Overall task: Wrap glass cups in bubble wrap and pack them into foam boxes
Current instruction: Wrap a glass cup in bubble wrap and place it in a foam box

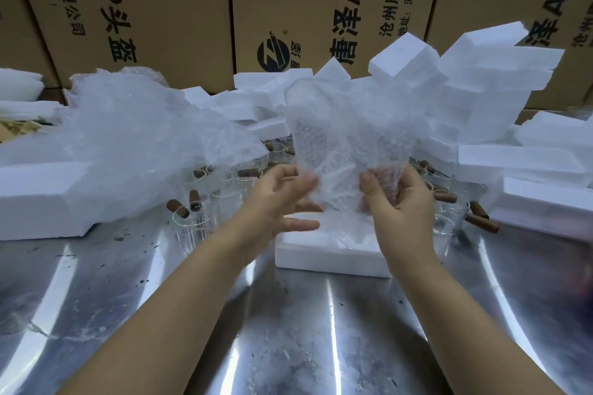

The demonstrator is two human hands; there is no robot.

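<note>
Bubble wrap [327, 138] is gripped by the right hand [398, 202]; the left hand [282, 199] is spread at nine o'clock, seemingly for folding it round.

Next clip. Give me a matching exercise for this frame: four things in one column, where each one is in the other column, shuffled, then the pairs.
Things:
1. bubble wrap sheet
2. foam box
3. cardboard cartons
4. bare glass cups

Places:
A. stacked along the back, printed sides facing the camera
B. lying on the steel table, below the raised wrap
C. held up in the grip of the right hand
D. standing on the table to either side of the foam box

Pairs: 1-C, 2-B, 3-A, 4-D
</note>
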